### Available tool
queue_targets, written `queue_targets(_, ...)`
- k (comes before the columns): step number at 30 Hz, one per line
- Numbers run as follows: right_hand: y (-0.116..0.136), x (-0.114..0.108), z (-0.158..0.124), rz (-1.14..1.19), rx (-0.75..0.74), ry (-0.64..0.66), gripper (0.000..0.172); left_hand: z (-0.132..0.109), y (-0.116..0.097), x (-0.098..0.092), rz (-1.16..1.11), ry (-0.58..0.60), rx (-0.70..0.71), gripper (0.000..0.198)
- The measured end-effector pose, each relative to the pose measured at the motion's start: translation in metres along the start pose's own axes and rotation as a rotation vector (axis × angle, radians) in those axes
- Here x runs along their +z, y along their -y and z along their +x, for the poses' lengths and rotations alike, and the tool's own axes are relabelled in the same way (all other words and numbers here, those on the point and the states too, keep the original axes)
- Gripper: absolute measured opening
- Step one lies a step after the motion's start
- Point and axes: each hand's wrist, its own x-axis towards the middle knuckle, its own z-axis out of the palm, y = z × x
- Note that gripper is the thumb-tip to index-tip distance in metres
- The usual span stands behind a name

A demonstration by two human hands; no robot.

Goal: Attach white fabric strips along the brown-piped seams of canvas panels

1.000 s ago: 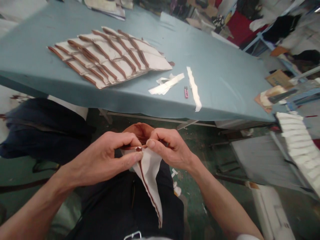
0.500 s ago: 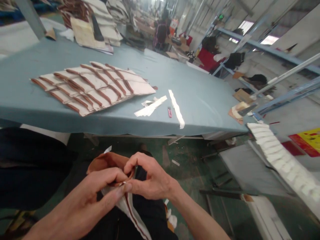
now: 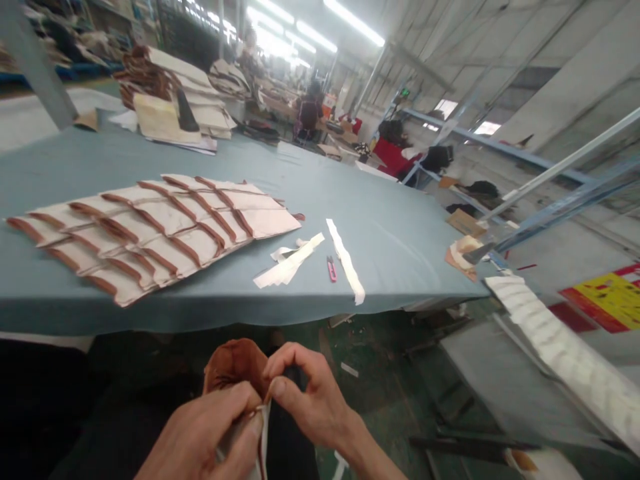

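Over my lap I hold a brown and white fabric piece, its brown part curled upward like an open tube. My left hand is closed on the white strip with the brown seam, thumb on top. Just right of it, my right hand pinches the brown edge between thumb and forefinger. The two hands nearly meet at the seam. Most of the white lower part is hidden behind my left hand.
On the blue-covered table lie overlapped white pieces with brown edges, white strips, another strip and pink thread snips. Fabric stacks stand at the back left. A long white pleated piece is at right.
The view has tilted up, so the table appears lower. My right hand has shifted from the left fingertips up along the brown edge, and the brown part stands more upright.
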Motion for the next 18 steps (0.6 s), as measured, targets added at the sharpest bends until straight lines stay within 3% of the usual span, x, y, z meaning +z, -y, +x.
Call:
queue_targets(5, -0.016, -0.035, 0.044, -0.226, 0.121, -0.162, 0.031, 0.066, 0.023, 0.001, 0.056, -0.109, -0.117, 0.028)
queue_targets(8, -0.031, -0.057, 0.073, -0.354, 0.152, -0.216, 0.034, 0.113, 0.031, -0.004, 0.11, -0.061, -0.181, 0.025)
queue_targets(12, -0.047, -0.083, 0.112, -0.506, 0.151, -0.244, 0.031, 0.168, 0.04, 0.002, 0.4, 0.103, -0.271, 0.028)
queue_targets(18, -0.054, -0.104, 0.172, -0.843, 0.054, -0.221, 0.018, 0.209, 0.055, 0.028, 0.553, 0.237, -0.28, 0.058)
